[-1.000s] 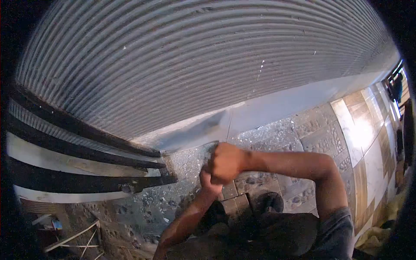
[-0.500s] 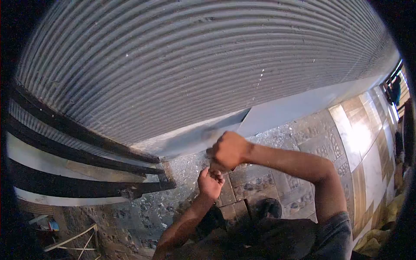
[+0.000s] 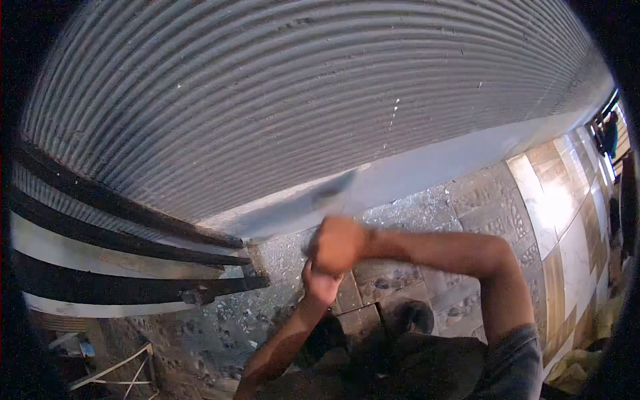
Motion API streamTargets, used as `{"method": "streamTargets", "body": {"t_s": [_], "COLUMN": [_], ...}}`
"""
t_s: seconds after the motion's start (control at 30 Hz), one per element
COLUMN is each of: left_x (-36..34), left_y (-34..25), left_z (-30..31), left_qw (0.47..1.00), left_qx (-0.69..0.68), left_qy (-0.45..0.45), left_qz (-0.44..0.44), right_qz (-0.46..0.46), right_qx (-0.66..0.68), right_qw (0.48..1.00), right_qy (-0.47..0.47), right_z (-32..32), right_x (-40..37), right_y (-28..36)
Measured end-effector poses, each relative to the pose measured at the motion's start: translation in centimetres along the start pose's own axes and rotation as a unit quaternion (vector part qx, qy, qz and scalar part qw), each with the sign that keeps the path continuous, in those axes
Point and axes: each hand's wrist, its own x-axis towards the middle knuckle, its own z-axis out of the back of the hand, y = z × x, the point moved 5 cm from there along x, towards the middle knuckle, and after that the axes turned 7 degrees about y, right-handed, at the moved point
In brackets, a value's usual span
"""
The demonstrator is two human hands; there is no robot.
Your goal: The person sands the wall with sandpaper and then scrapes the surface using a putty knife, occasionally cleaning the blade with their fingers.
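My right hand [image 3: 339, 245] is a closed fist, smeared by motion, in front of the lower wall. What it grips I cannot make out. A faint blurred round shape [image 3: 327, 195] shows just above the fist, against the pale base strip [image 3: 427, 175]. My left hand [image 3: 323, 287] is right under the right one, with its fingers curled and partly covered by it. Anything inside the left hand is hidden. Both hands are above stone-patterned floor tiles [image 3: 390, 283] strewn with small white chips [image 3: 250, 320].
A grey ribbed wall [image 3: 320, 87] rises ahead. Dark bars [image 3: 127, 283] stand at the left, close to my left arm. A light thin frame [image 3: 120, 370] is at the lower left. Shiny checkered tiles [image 3: 560, 207] run along the right, where a distant person [image 3: 608, 133] shows.
My right fist has moved down and slightly left, now overlapping my left hand's fingers. My left hand has barely shifted. A dark slanted edge at the base strip no longer shows; a soft dark patch remains.
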Motion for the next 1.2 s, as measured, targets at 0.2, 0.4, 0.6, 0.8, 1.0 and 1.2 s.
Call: {"method": "streamTargets", "body": {"t_s": [0.2,0.4,0.6,0.8,1.0,1.2], "left_x": [-1.6,-0.9,-2.3,-0.9,-1.1,-1.3], "left_y": [-0.3,-1.7,-0.9,-1.3,-0.8,-3.5], "left_z": [-6.2,-6.0,-10.1,-17.7,-17.8,-15.5], "left_qw": [0.977,0.975,0.964,0.875,0.884,0.818], "left_qx": [0.145,0.178,0.205,0.397,0.463,0.566], "left_qy": [0.056,0.061,0.062,0.143,-0.032,-0.029], "left_qz": [-0.148,-0.118,0.159,0.238,0.058,0.097], "right_qz": [0.023,0.061,0.138,0.277,0.112,-0.338], "right_qx": [0.057,0.073,0.065,0.16,0.105,0.438], "right_qw": [0.995,0.991,0.986,0.935,0.941,0.792], "right_qy": [-0.083,-0.09,0.06,-0.154,-0.3,0.259], "right_z": [1.0,2.0,-1.8,2.0,5.6,1.1], "right_x": [-1.0,-1.2,-2.2,-5.5,-11.0,-9.1], "right_y": [0.9,-0.2,6.5,5.2,0.5,-2.3]}}
